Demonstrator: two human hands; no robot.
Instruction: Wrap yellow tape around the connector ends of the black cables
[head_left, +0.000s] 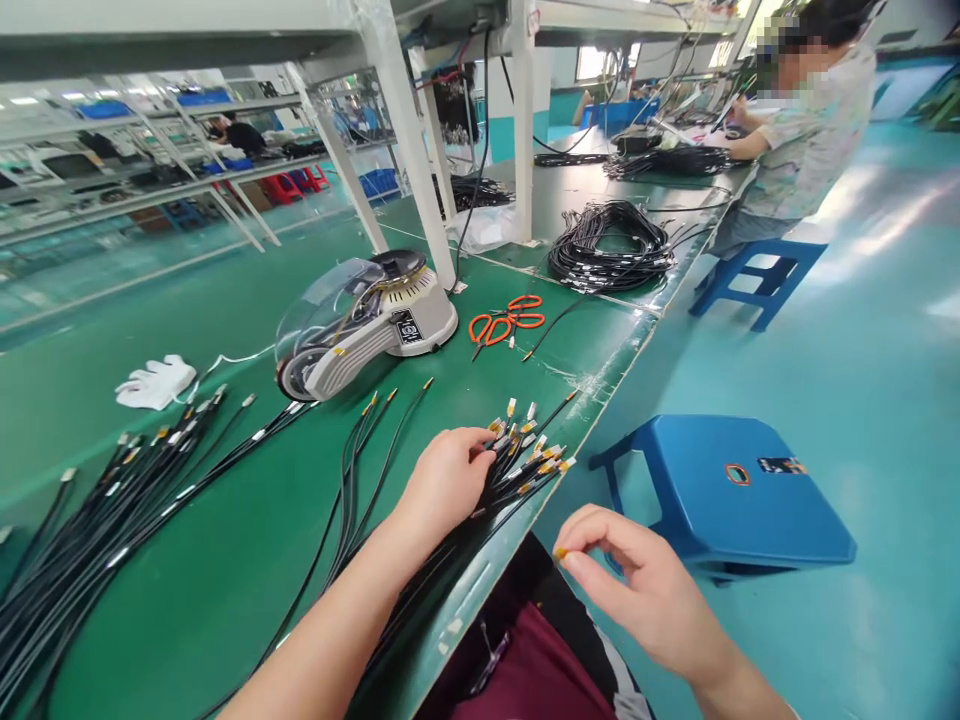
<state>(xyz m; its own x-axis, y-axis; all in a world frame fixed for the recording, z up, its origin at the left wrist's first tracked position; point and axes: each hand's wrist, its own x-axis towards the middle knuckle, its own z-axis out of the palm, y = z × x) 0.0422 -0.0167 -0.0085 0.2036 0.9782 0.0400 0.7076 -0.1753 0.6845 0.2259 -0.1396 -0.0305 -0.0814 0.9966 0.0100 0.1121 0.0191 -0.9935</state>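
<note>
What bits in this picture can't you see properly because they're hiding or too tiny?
Head view, what can't be made out:
The small yellowish piece: the right hand covers most of it, and it is too small to name.
The black cable bundle: the left hand hides part of it.
The sticker on the stool: too small to read.
The loose black cables: the left edge cuts them off.

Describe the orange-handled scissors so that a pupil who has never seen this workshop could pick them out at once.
On the green workbench, find the grey tape dispenser with its clear cover. Just beside it lie the scissors, their orange handles standing out among black cables.
</note>
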